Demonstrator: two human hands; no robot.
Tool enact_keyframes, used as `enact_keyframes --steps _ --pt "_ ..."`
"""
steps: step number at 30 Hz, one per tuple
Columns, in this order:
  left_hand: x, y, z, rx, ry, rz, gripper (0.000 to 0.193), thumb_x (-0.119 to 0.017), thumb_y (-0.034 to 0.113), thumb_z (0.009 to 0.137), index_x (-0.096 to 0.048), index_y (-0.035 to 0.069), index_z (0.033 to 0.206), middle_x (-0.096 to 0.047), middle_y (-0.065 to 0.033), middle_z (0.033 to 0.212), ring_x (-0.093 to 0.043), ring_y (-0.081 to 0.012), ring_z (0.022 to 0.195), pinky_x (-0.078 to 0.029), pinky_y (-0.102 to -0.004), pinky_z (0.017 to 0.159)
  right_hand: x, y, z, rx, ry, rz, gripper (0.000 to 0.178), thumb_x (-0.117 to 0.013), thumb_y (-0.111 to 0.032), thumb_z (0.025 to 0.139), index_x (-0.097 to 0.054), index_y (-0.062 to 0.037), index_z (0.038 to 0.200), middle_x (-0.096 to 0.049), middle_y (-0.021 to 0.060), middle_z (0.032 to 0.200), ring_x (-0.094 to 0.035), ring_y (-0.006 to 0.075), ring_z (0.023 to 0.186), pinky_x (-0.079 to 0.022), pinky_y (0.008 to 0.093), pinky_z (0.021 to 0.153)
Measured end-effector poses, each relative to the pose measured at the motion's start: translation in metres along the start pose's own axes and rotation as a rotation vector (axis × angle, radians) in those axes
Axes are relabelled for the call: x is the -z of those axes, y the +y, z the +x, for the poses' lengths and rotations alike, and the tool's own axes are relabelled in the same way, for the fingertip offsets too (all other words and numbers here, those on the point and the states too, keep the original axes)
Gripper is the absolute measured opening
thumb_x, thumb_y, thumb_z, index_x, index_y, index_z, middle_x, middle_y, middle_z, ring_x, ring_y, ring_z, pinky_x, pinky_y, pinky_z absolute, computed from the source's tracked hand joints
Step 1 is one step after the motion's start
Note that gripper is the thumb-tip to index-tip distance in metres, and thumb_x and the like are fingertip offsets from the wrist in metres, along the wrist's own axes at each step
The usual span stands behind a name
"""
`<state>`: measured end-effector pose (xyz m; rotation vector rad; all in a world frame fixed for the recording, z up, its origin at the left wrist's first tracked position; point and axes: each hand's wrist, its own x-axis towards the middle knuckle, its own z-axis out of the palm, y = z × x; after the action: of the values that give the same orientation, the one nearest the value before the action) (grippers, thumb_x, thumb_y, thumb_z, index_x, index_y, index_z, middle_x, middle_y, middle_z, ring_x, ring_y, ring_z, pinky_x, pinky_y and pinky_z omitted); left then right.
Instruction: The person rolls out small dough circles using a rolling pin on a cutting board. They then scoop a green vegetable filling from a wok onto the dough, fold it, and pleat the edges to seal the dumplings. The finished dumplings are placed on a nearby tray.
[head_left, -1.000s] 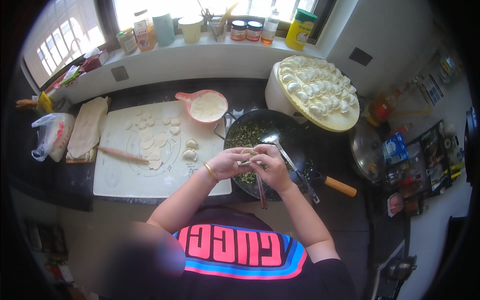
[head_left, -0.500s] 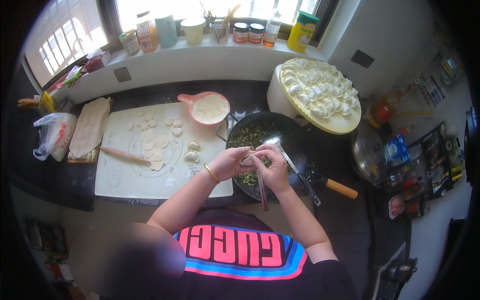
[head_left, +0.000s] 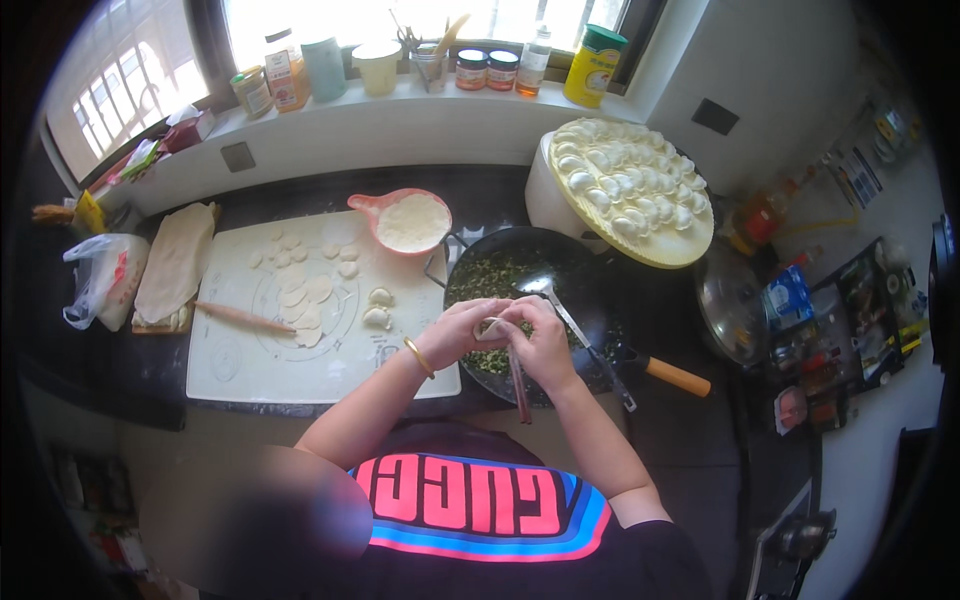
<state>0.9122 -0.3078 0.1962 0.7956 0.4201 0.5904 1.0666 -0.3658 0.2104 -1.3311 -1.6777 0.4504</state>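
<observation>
Over the near side of a black wok (head_left: 600, 300) of chopped green filling (head_left: 490, 272), my two hands meet around one pale dumpling (head_left: 488, 328). My left hand (head_left: 462, 330), a gold bangle at its wrist, cups the dumpling from the left. The fingers of my right hand (head_left: 540, 340) pinch its edge from the other side. A pair of chopsticks (head_left: 519, 385) slants down from under my right hand; whether that hand grips them is hidden. A long-handled metal spoon (head_left: 572, 325) rests in the wok, its handle over the rim.
Left of the wok, a white board (head_left: 230, 350) bears dough rounds (head_left: 308, 318), a rolling pin (head_left: 245, 317) and a few finished dumplings (head_left: 377, 317). Behind stands a pink bowl of flour (head_left: 372, 204). At back right, a round tray (head_left: 690, 240) full of dumplings sits on a white container (head_left: 550, 195).
The whole view has shifted slightly, moving the counter things a little left. My fingers have closed further around the dumpling's edge; both hands stay over the wok.
</observation>
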Motion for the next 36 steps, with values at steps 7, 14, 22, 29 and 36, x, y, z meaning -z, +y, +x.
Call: enact_keyframes --steps 7,14,22,29,36 --pt "-0.006 -0.004 -0.002 -0.012 -0.018 0.094 0.041 -0.052 0.020 0.089 -0.045 -0.004 0.121 -0.051 -0.0107 0.117 -0.052 -0.0164 0.104 -0.047 -0.0344 0.088 -0.004 0.006 -0.005 0.105 0.168 -0.078 0.007 -0.062 0.000 0.068 -0.060 -0.0013 0.074 -0.058 0.0101 0.081 -0.053 0.0275 0.081 -0.044 0.0354 0.072" --pt "0.006 -0.015 0.001 -0.180 0.085 0.415 0.042 -0.065 0.015 0.081 -0.051 -0.004 0.115 -0.061 -0.0090 0.099 -0.060 -0.0152 0.091 -0.050 -0.0263 0.077 -0.010 0.015 -0.010 -0.049 0.302 0.172 0.013 -0.052 -0.009 0.086 -0.062 0.0003 0.087 -0.061 0.0101 0.089 -0.059 0.0189 0.083 -0.046 0.0285 0.076" --pt "0.005 -0.018 0.000 -0.235 0.106 0.369 0.038 -0.063 0.014 0.082 -0.051 -0.004 0.113 -0.059 -0.0106 0.103 -0.060 -0.0165 0.091 -0.050 -0.0283 0.082 -0.009 0.024 -0.026 -0.228 0.220 0.588 0.021 -0.040 -0.001 0.090 -0.048 0.0000 0.109 -0.057 0.0088 0.099 -0.057 0.0151 0.092 -0.043 0.0269 0.084" --pt "0.003 -0.019 -0.001 -0.231 0.121 0.364 0.036 -0.063 0.013 0.082 -0.052 -0.004 0.112 -0.060 -0.0092 0.100 -0.059 -0.0143 0.090 -0.050 -0.0256 0.079 -0.005 0.025 -0.032 -0.249 0.213 0.711 0.025 -0.044 0.007 0.084 -0.047 0.0023 0.108 -0.056 0.0121 0.102 -0.057 0.0200 0.098 -0.042 0.0306 0.090" --pt "0.000 -0.020 -0.004 -0.234 0.103 0.304 0.035 -0.064 0.011 0.081 -0.053 -0.003 0.111 -0.060 -0.0086 0.102 -0.059 -0.0139 0.091 -0.050 -0.0252 0.079 0.006 0.047 -0.039 -0.290 0.113 0.544 0.034 -0.062 0.001 0.078 -0.053 0.0031 0.110 -0.057 0.0120 0.110 -0.057 0.0165 0.097 -0.042 0.0292 0.091"
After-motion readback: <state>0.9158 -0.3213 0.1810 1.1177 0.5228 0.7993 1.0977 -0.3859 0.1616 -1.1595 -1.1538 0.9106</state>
